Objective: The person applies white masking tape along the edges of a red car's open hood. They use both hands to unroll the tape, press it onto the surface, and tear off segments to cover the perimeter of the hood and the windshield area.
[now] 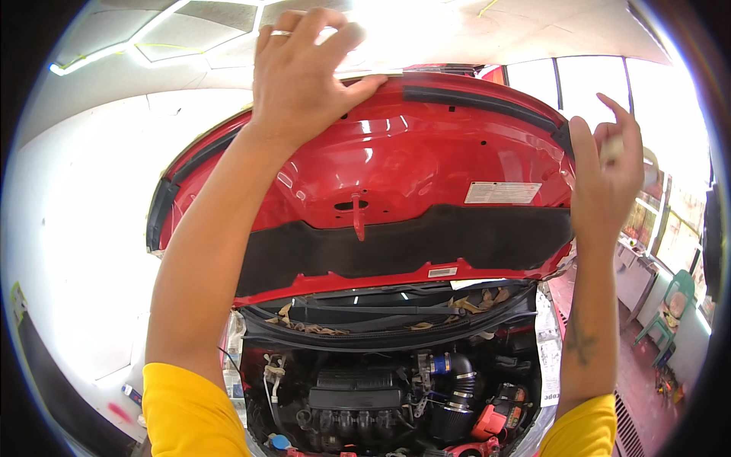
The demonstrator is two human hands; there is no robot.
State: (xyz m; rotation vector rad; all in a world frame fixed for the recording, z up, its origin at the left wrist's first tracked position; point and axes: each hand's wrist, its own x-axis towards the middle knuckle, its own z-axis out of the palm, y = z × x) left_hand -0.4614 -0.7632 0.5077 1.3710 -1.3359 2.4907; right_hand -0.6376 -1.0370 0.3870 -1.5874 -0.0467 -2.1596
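Note:
A raised red car hood (426,160) shows its underside, with black weatherstrip along the far edge and a black liner below. My left hand (301,80) is at the hood's far edge, its thumb against the rim and its bent fingers apart above it. A pale strip lies along the rim beside that thumb. At the hood's right corner is my right hand (613,164), thumb and index finger apart, the other fingers curled. A small pale thing (611,148) shows among those fingers, too blurred to name.
Below the hood lies the engine bay (358,388), with an air intake pipe (461,373) and a red-topped battery (500,411). Dry leaves (487,301) lie in the windshield cowl. Printed paper (548,343) covers the right fender. A green chair (671,308) stands at right.

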